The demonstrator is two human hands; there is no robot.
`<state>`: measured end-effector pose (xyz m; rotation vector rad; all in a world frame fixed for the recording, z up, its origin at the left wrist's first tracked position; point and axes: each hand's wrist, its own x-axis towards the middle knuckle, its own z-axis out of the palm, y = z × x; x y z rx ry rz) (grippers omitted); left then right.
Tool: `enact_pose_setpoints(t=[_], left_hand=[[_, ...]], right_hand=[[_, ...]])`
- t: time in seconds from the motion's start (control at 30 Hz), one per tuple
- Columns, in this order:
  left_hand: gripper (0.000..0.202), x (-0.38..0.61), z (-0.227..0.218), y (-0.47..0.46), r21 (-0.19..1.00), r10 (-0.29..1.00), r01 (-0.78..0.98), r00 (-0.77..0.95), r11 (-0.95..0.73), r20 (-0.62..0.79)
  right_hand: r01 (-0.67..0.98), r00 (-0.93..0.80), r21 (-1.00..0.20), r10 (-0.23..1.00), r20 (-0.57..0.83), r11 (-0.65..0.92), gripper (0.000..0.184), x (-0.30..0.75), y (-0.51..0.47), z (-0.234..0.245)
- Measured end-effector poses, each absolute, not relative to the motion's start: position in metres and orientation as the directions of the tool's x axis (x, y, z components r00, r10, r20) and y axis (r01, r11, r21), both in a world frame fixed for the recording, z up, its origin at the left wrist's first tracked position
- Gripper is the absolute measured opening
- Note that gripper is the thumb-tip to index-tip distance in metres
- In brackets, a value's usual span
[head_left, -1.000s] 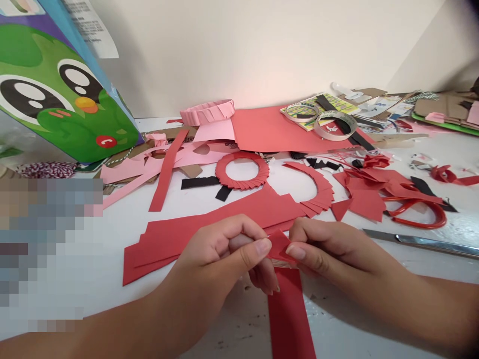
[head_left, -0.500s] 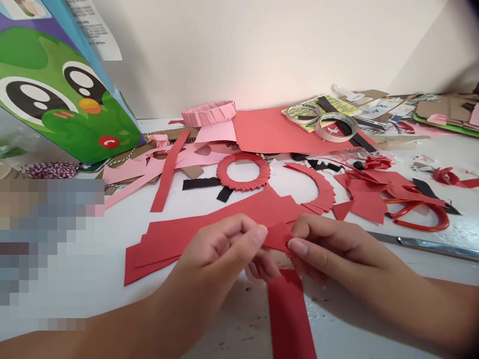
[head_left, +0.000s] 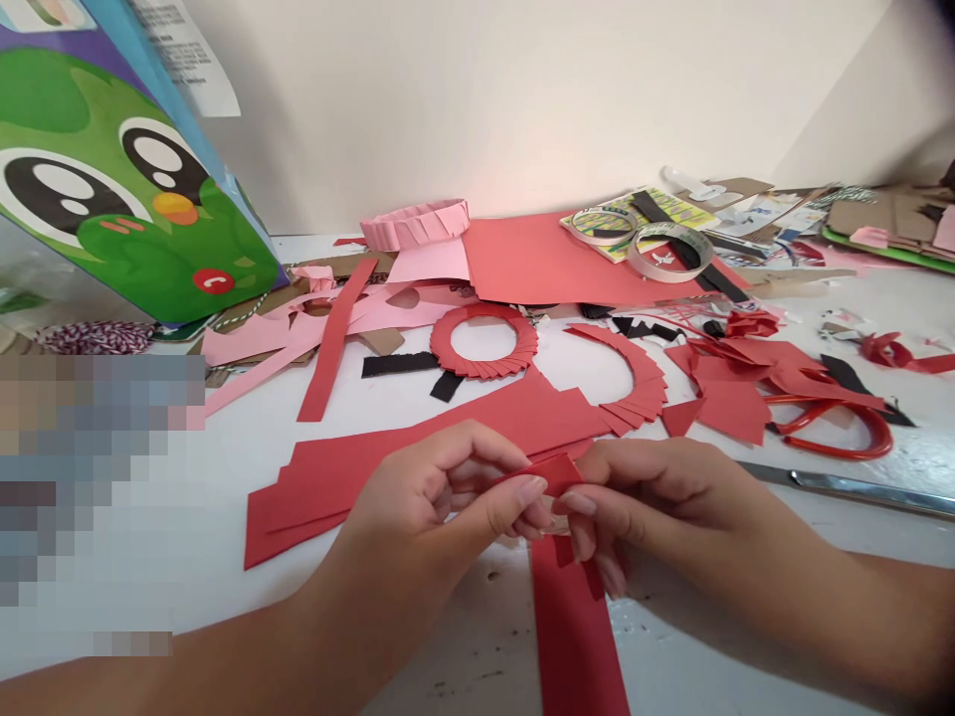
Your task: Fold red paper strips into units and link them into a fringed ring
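Between my two hands is a small folded piece of red paper [head_left: 558, 471]. My left hand [head_left: 455, 497] pinches its left end between thumb and fingers. My right hand [head_left: 649, 502] grips its right end, thumb in front; part of the paper hangs below those fingers. Under the hands lies a long red paper strip [head_left: 578, 636], running toward me. Behind them, wide red paper strips [head_left: 350, 462] overlap on the white table. Farther back are a closed ring of pleated red paper [head_left: 448, 343] and a curved pleated red piece [head_left: 642, 383], open on its left.
Scissors [head_left: 843, 482] and a red glossy band [head_left: 858, 447] lie at right beside red paper scraps [head_left: 727, 398]. Tape rolls [head_left: 671, 273] rest on red sheets [head_left: 522, 259] at the back. A pink pleated ring [head_left: 418, 227] stands near the wall. A green box [head_left: 164, 268] is at left.
My fingers have closed in on the red paper, which is now tilted and folded narrower. My left thumb has moved slightly down and right; a paper end now shows below my right fingers.
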<state>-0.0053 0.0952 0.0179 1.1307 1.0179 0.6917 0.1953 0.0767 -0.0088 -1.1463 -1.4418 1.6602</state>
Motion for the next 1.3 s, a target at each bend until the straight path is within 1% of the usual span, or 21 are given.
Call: enact_pose_setpoints(t=[0.17, 0.4, 0.73, 0.87, 1.03, 1.17, 1.3], left_hand=[[0.014, -0.0073, 0.0178, 0.0962, 0.958, 0.877, 0.080, 0.387, 0.277, -0.286], [0.015, -0.0071, 0.0178, 0.0972, 0.957, 0.871, 0.066, 0.400, 0.282, -0.284], [0.014, -0.0061, 0.0212, 0.0961, 0.940, 0.858, 0.013, 0.406, 0.340, -0.316], [0.013, -0.0076, 0.0191, 0.0956, 0.938, 0.852, 0.012, 0.415, 0.346, -0.319], [0.008, -0.0081, 0.0168, 0.0952, 0.943, 0.810, 0.047, 0.499, 0.330, -0.308], [0.019, -0.0077, 0.0168, 0.0957, 0.945, 0.806, 0.079, 0.501, 0.318, -0.313], [0.020, -0.0083, 0.0162, 0.0959, 0.947, 0.797, 0.069, 0.523, 0.314, -0.302]], right_hand=[[0.035, -0.410, -0.972, 0.883, -0.227, -0.233, 0.037, 0.1940, 0.0771, -0.0071], [-0.017, -0.411, -0.972, 0.888, -0.207, -0.234, 0.036, 0.1939, 0.0773, -0.0044], [0.008, -0.409, -0.976, 0.890, -0.202, -0.217, 0.037, 0.1926, 0.0797, -0.0013], [0.048, -0.417, -0.976, 0.884, -0.212, -0.212, 0.035, 0.1935, 0.0801, -0.0009], [0.063, -0.462, -0.974, 0.859, -0.221, -0.216, 0.033, 0.1934, 0.0783, -0.0030], [0.110, -0.479, -0.978, 0.853, -0.207, -0.175, 0.034, 0.1940, 0.0775, -0.0024], [0.186, -0.490, -0.976, 0.850, -0.193, -0.114, 0.035, 0.1950, 0.0769, 0.0008]])
